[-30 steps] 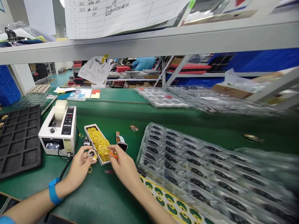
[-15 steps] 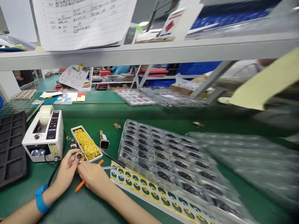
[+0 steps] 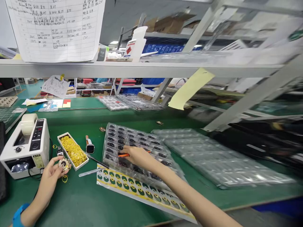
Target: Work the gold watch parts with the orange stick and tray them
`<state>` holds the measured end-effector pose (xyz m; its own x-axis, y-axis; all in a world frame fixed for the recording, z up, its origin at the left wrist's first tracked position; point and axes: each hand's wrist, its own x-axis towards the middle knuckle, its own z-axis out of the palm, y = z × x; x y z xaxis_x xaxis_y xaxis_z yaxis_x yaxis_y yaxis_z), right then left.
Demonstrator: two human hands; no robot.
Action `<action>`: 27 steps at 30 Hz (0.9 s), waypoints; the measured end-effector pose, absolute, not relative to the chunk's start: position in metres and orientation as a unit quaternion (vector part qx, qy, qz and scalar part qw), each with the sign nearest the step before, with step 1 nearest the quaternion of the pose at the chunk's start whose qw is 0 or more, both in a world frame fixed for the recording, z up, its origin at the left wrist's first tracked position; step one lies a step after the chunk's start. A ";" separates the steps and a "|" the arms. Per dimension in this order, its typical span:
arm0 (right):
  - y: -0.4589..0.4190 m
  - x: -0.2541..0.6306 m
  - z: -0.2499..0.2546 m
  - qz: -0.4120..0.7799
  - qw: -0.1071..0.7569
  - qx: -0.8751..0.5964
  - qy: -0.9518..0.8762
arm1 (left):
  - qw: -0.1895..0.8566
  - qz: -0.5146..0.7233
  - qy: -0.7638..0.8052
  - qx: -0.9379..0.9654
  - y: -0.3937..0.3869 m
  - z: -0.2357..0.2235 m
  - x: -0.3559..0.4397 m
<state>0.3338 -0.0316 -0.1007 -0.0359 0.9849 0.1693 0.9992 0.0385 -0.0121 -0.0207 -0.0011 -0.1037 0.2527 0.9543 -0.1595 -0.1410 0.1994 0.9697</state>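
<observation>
My left hand (image 3: 52,168) grips a round gold-rimmed watch part (image 3: 63,164) between thumb and fingers, just off the near end of a white box (image 3: 83,163) of yellow rings (image 3: 72,149). One yellow ring (image 3: 64,178) lies below that hand. Over a clear plastic tray (image 3: 106,134) with small dark parts in its pockets, my right hand (image 3: 137,156) reaches down, closed around a thin orange pen-like tool (image 3: 123,155). My fingers hide the pockets beneath, so whether they touch a part cannot be seen. A sheet of green and yellow stickers (image 3: 132,186) lies along the tray's near edge.
A white tape dispenser (image 3: 26,148) stands at left. Near the box lie a watch with a brown strap (image 3: 89,146), a second watch (image 3: 60,151) and metal tweezers (image 3: 91,172). Stacked clear trays (image 3: 213,157) lie at right. A shelf beam (image 3: 132,70) crosses above, with a yellow paper strip (image 3: 189,90) hanging.
My right hand has left the left hand and moved right to the tray, carrying the orange tool. My left hand keeps the watch part. The view has swung right.
</observation>
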 end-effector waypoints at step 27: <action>-0.018 0.149 -0.104 0.369 0.507 -0.469 -0.622 | 0.669 0.407 0.319 0.534 -0.009 -0.119 -0.021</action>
